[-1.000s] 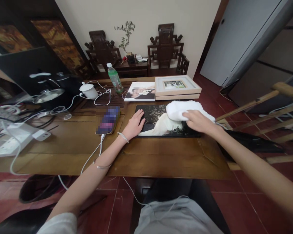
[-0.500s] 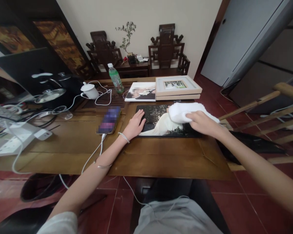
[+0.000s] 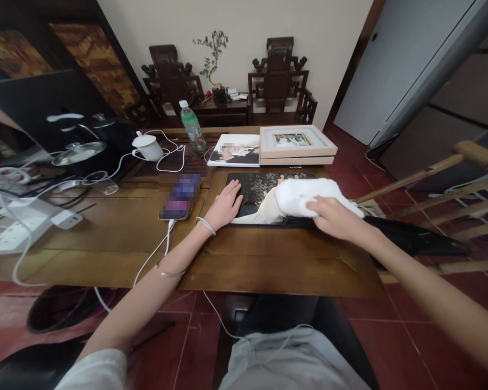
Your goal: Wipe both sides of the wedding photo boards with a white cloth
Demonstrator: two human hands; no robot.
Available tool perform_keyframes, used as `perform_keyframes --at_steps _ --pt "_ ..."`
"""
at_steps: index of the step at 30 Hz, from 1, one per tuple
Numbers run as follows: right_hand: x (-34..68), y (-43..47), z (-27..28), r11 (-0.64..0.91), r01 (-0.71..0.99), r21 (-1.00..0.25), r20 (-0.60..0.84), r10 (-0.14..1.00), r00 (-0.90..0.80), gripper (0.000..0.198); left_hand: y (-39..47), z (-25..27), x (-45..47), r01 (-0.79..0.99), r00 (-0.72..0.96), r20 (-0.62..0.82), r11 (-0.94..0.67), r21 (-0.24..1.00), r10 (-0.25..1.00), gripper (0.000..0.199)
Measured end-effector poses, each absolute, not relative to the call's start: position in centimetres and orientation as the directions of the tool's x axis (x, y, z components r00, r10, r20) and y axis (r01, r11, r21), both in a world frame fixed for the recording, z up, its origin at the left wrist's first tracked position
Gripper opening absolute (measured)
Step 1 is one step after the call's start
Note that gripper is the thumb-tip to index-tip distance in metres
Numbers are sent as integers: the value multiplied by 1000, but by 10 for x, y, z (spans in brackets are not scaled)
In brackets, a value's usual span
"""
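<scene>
A dark photo panel [image 3: 252, 189] showing a long white dress lies flat on the wooden table in front of me. My left hand [image 3: 226, 203] rests on the panel's left edge, fingers stretched out and holding nothing. In my right hand [image 3: 329, 215] is a white cloth [image 3: 305, 196], gripped between thumb and fingers. The cloth lies over the right part of the panel and hides much of it there.
Behind the panel are a white-edged photo print [image 3: 233, 151] and stacked wooden picture frames [image 3: 296, 146]. A phone [image 3: 181, 197] on a cable, a green bottle [image 3: 193, 127], a lidded white cup [image 3: 147, 146] and a power strip [image 3: 20, 227] stand leftward. A wooden chair [image 3: 431, 173] is at right.
My right hand has drawn the white cloth slightly toward me, uncovering more of the panel's upper part. The left hand stays at the panel's left edge.
</scene>
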State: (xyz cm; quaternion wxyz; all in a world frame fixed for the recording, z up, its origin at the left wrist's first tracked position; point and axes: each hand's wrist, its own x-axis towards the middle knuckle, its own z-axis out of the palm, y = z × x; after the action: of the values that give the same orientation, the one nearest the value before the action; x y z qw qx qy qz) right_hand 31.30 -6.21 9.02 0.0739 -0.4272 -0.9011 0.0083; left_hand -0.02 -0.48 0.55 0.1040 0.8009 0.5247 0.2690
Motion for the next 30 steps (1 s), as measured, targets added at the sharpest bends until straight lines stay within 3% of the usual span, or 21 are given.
perform_keyframes --at_steps 10,18,23,30 --pt "291 44 103 548 814 -194 158 836 -525 16 -4 7 -4 776 328 309 -441 451 893 48" --pt "296 -55 82 615 780 -115 176 785 -594 24 -6 9 0 792 315 292 -420 443 903 48" --pt "299 -129 76 678 714 -177 167 735 -657 32 -6 6 2 795 309 297 -417 441 904 47" --pt "279 -107 86 653 743 -145 93 757 -647 33 -3 0 1 762 266 330 -407 503 906 46"
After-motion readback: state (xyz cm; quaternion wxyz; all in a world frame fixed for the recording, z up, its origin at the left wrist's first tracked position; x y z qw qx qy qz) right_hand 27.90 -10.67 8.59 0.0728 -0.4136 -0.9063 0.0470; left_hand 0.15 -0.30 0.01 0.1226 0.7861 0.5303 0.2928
